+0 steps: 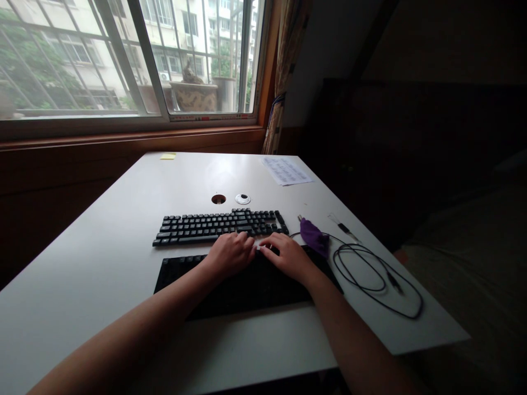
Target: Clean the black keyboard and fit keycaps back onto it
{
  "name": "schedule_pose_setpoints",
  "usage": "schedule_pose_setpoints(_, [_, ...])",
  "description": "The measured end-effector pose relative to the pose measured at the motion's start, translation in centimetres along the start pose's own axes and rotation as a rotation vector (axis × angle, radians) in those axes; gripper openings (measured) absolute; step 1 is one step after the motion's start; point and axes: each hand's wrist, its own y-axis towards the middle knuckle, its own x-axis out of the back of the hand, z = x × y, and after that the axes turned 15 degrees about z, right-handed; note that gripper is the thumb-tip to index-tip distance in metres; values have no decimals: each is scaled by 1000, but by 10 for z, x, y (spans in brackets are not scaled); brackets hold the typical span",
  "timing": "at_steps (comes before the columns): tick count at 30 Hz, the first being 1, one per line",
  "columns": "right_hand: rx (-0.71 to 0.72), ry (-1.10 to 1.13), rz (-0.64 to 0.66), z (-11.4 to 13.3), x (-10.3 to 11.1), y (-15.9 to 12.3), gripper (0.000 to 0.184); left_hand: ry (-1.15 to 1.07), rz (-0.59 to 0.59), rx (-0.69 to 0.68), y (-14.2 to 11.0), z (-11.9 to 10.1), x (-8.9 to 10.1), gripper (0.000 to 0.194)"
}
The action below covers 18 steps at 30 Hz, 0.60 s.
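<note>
A black keyboard base lies on the white table, with a few keycaps on its upper left edge. My left hand is over its upper middle, fingers curled and closed. Opposite it, my right hand brings thumb and forefinger together at the tips. A small white piece shows between the fingertips of both hands; its kind is too small to tell. Just beyond, loose black keycaps stand in keyboard rows, partly hidden by my fingers.
A purple cloth and a coiled black cable lie to the right, near a wire keycap puller. Farther back are a cable hole, its round cover, printed papers and a yellow note.
</note>
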Motion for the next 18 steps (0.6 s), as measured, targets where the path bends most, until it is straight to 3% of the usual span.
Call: schedule_pose_setpoints(18, [4, 12, 2, -1, 1, 0, 15, -49, 15, 67, 2, 0, -2, 40])
